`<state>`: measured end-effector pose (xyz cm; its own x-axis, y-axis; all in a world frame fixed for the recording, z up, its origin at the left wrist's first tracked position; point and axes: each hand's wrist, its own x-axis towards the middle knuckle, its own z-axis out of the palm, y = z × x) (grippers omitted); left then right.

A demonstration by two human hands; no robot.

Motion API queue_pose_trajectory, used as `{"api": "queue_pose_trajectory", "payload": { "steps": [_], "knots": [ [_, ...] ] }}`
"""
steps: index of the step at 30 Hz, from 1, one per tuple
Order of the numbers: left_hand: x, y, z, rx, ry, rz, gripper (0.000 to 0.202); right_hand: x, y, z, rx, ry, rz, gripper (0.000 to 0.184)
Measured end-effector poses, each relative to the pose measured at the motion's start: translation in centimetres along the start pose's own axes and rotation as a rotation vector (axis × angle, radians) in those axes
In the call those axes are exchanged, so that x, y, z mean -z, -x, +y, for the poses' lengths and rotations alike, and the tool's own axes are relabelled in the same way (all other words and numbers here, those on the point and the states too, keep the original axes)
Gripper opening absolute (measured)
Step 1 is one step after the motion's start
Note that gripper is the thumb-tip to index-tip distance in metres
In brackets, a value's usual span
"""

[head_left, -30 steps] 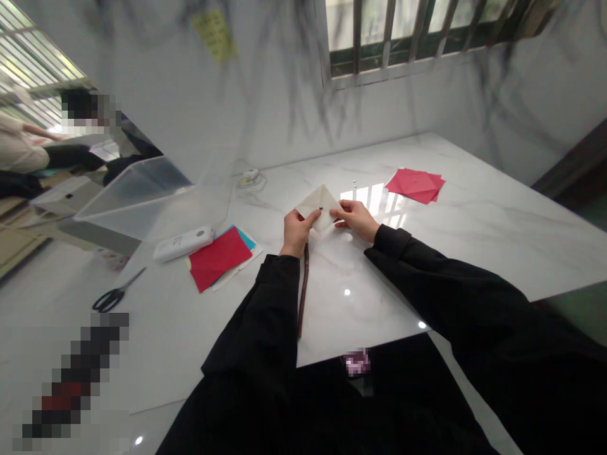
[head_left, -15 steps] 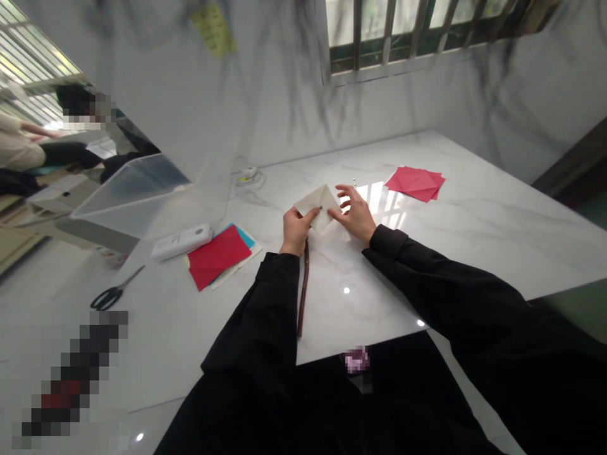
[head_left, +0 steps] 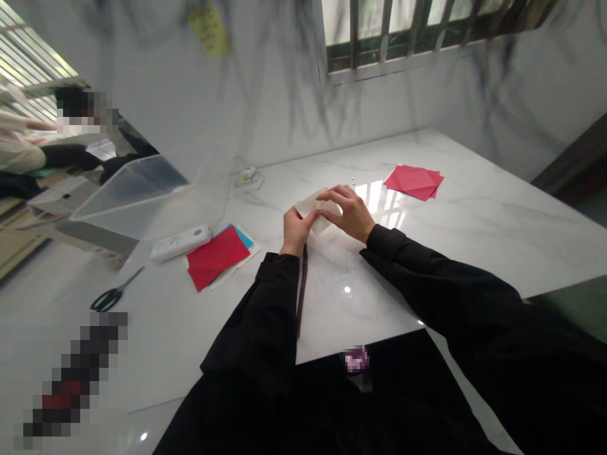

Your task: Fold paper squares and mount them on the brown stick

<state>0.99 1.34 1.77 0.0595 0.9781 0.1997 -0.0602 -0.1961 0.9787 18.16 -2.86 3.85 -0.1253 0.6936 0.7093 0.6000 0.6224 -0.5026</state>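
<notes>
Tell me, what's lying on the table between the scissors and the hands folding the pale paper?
In the head view, between the scissors and the hands lie a white remote-like device and a stack of coloured sheets, red on top.

Daylight from barred window [head_left: 403, 28] — glare on table [head_left: 474, 215], edges warped.

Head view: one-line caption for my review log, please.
Both hands fold cream paper on a marble table: left hand pinches its edge, right hand presses on top.
</notes>
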Motion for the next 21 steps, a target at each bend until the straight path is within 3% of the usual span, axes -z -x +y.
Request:
{"api": "queue_pose_trajectory", "payload": {
  "steps": [8,17,21],
  "knots": [
    [-0.08,0.13,0.28,-0.035,-0.021,-0.03,0.049,0.11,-0.26,-0.41,-0.198,-0.108,-0.109,0.006],
    [-0.06,0.07,0.23,-0.014,-0.017,-0.039,0.048,0.38,-0.24,0.47,-0.161,-0.101,-0.191,0.008],
    [0.36,-0.27,0.07,-0.035,-0.101,0.037,0.041,0.41,-0.17,0.2,-0.148,-0.083,-0.19,0.009]
  ]
}}
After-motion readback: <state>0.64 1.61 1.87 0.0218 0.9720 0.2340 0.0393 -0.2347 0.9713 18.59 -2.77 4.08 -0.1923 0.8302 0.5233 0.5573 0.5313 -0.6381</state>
